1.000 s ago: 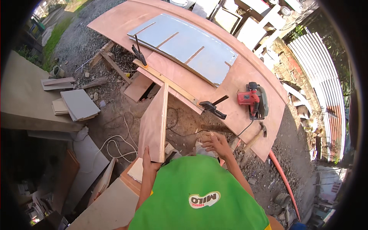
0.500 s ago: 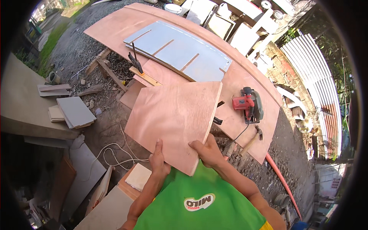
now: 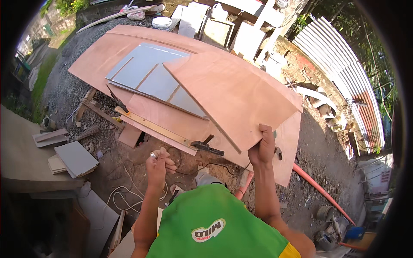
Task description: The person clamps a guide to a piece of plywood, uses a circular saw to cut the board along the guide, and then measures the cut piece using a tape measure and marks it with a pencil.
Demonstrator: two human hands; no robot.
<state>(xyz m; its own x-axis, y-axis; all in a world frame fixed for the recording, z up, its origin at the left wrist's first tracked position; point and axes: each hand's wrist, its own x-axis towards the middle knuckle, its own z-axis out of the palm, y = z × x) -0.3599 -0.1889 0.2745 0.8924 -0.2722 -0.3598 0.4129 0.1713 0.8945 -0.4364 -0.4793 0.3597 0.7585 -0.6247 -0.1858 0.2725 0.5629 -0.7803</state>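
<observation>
My right hand (image 3: 263, 146) grips the near corner of a plywood board (image 3: 228, 99), which is raised over the work surface and hides much of what lies under it. My left hand (image 3: 161, 164), with a ring on one finger, is empty, its fingers loosely bent and apart, below the board's left side. Behind it a wood strip (image 3: 157, 128) is held to a plywood piece by two black clamps (image 3: 207, 148). A pale blue panel (image 3: 135, 71) rests on the large plywood sheet (image 3: 92, 58). A hammer head (image 3: 278, 154) peeks out beside my right hand; the saw is hidden.
Offcut boards (image 3: 75, 158) lie at the left beside a low wall. A white cord (image 3: 127, 193) runs on the dirt ground. An orange pipe (image 3: 320, 189) crosses at the lower right. Corrugated sheet metal (image 3: 340, 73) stands at the right, and stacked panels (image 3: 247, 41) at the back.
The plywood board has swung up and rightward across the blue panel and over the saw. My left hand has let go of it; my right hand still grips it. The view has shifted.
</observation>
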